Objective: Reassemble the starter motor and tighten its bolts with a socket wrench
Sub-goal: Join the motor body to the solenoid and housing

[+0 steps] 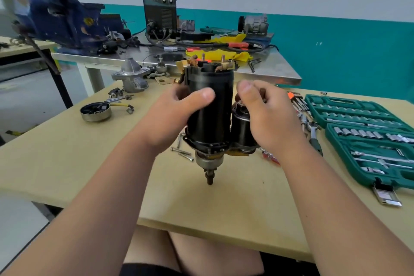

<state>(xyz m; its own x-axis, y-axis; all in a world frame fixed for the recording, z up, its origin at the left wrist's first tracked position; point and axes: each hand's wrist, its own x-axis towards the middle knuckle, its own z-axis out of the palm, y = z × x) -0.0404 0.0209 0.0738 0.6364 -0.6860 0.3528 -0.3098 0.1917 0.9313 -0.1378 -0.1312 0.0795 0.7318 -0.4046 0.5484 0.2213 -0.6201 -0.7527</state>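
Starter motor (209, 114): held between the two hands, above the tabletop (89, 163); I cannot tell whether its tip touches the surface.
Long axis: upright, with the drive shaft (210, 177) pointing down below the wrists and the brush end (210, 65) up above the fingertips.
Left hand (177, 114): wrapped round the black body, thumb across its front.
Right hand (266, 116): fingers curled round the top of the solenoid (240, 127), which sits tight against the body on that hand's side.
Nearer hand: the left carries the main body, so the right looks freer to let go.
Look: glossy black cylinder with a grey metal collar at the bottom; the top is open, with coppery leads and studs exposed.
Waiting parts: end cap (95, 111) well to the left of the left hand; loose bolts (182, 152) just under the left wrist; ratchet wrench (313, 134) just right of the right hand.
Likely next: capping the open top, probably before any bolting.
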